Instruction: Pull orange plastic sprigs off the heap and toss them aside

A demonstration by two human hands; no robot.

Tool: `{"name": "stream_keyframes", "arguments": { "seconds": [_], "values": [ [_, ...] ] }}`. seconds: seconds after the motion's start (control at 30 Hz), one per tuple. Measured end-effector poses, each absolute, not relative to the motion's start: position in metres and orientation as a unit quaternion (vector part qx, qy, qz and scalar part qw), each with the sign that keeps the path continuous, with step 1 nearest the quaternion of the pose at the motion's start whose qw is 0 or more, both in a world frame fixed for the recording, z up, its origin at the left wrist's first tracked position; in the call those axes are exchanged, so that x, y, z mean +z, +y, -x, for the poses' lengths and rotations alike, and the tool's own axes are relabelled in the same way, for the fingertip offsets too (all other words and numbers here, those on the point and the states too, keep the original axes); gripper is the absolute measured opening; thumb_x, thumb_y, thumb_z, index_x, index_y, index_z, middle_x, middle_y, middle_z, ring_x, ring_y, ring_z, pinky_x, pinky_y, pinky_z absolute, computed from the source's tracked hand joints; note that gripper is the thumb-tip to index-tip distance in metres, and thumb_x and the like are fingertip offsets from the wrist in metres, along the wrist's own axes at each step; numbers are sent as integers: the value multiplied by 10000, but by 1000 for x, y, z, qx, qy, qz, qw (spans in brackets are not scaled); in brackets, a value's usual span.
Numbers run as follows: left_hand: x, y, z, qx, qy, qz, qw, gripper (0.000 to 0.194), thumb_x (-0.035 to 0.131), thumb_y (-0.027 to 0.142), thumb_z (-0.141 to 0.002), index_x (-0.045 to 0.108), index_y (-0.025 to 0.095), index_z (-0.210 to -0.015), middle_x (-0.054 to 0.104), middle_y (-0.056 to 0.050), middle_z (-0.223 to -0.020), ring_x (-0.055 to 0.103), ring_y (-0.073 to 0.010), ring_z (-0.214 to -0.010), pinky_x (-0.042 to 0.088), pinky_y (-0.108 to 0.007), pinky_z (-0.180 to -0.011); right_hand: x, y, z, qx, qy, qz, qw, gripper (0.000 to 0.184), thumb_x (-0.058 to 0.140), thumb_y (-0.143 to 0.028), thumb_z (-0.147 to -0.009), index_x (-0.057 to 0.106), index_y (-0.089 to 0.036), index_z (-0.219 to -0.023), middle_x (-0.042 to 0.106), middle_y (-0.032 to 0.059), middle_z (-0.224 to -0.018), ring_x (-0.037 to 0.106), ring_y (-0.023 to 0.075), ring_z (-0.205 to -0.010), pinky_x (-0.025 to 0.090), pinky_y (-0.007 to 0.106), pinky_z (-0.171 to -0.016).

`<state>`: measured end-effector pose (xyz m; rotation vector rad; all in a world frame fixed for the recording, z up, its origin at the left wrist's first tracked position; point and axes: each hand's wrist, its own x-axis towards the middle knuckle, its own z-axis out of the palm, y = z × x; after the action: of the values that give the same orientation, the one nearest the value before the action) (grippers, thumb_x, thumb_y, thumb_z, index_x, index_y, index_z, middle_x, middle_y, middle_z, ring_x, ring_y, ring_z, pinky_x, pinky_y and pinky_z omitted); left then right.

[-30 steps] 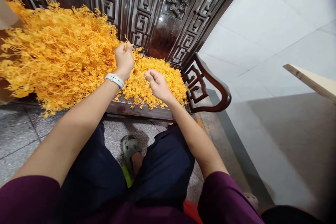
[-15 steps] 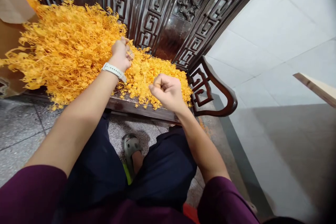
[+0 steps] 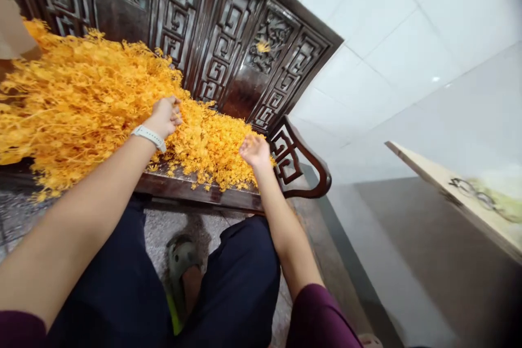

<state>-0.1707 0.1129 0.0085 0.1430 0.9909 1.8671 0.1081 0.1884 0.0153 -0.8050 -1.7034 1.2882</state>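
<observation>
My left hand (image 3: 166,116), with a white watch (image 3: 149,136) on its wrist, is at the right side of a large heap of yellow flower sprays (image 3: 93,92). Its fingers are curled in a pinch, and what lies between them blends into the yellow behind. My right hand (image 3: 255,149) has its fingers apart, above the right end of a lower pile of loose yellow flower heads (image 3: 220,147); it holds nothing I can see. A small yellow flower head (image 3: 263,46) shows in front of the carved bench back, above my right hand, blurred and seemingly in the air.
Both piles lie on a dark carved wooden bench (image 3: 204,196) with a high back and a curved armrest (image 3: 322,179) at the right. Brown cardboard (image 3: 14,27) stands at the far left. A wooden board (image 3: 440,190) bearing glasses (image 3: 473,193) juts in at the right.
My right hand has gone from a pinch, through a closed fist, to open fingers. A flower head now appears before the bench back. The view has shifted, showing more wall and board.
</observation>
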Motion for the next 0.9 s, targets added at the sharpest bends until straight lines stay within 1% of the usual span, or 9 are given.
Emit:
{"name": "stream_keyframes", "arguments": {
  "seconds": [0.07,0.13,0.3,0.4,0.57,0.67,0.77,0.83,0.9],
  "values": [
    [11,112,162,757,436,-82,481,170,561,253,-958,483,218,-810,275,80,-490,152,-73,-357,111,-188,-355,-8,190,-97,538,-661,341,397,390,608,-331,-868,359,-242,-581,437,-54,-518,505,93,-553,440,198,-497],
    [12,111,153,751,451,-98,473,188,549,257,-962,486,213,-790,291,71,-498,157,-71,-355,123,-187,-354,-27,184,-87,577,-638,350,371,266,592,-350,-882,478,-219,-680,478,-55,-566,471,91,-518,467,212,-516],
    [12,114,127,747,435,-109,491,182,553,228,-954,495,201,-784,299,75,-488,163,-66,-353,130,-185,-358,-47,158,-59,648,-610,330,314,210,648,-406,-906,629,-207,-969,658,-2,-807,584,115,-627,490,224,-578],
    [14,114,115,748,429,-123,491,199,534,238,-979,498,201,-787,295,76,-485,168,-69,-354,124,-196,-365,-48,142,-47,671,-616,290,296,320,618,-539,-949,625,-222,-993,694,11,-883,602,121,-663,496,231,-598],
    [18,112,114,764,425,-101,475,229,549,239,-983,471,205,-770,284,74,-517,169,-69,-373,118,-214,-391,-36,124,-48,696,-633,226,254,445,618,-647,-944,573,-208,-884,680,18,-751,605,136,-633,503,258,-623],
    [16,112,115,778,448,-107,428,279,540,312,-1029,483,204,-778,304,64,-535,190,-77,-399,129,-238,-422,-19,119,-55,699,-599,224,320,473,577,-698,-949,561,-225,-951,664,6,-713,601,145,-614,491,268,-596],
    [11,115,115,793,456,-112,388,363,635,475,-1007,495,211,-800,312,63,-558,216,-82,-437,144,-264,-465,-5,115,-60,706,-566,217,366,565,451,-782,-956,567,-236,-1044,662,10,-740,592,144,-607,459,266,-553],
    [7,118,116,803,456,-112,367,417,682,573,-959,506,219,-827,306,66,-563,222,-88,-458,153,-274,-482,-3,113,-60,709,-578,216,340,517,513,-740,-949,562,-244,-1084,649,-5,-742,577,134,-592,448,262,-543],
    [5,121,119,811,442,-109,367,434,677,626,-941,522,227,-873,295,68,-566,228,-98,-470,163,-277,-488,-4,112,-59,674,-620,226,333,383,663,-590,-925,548,-251,-1063,627,-37,-719,544,115,-561,435,249,-538]
  ]
}}
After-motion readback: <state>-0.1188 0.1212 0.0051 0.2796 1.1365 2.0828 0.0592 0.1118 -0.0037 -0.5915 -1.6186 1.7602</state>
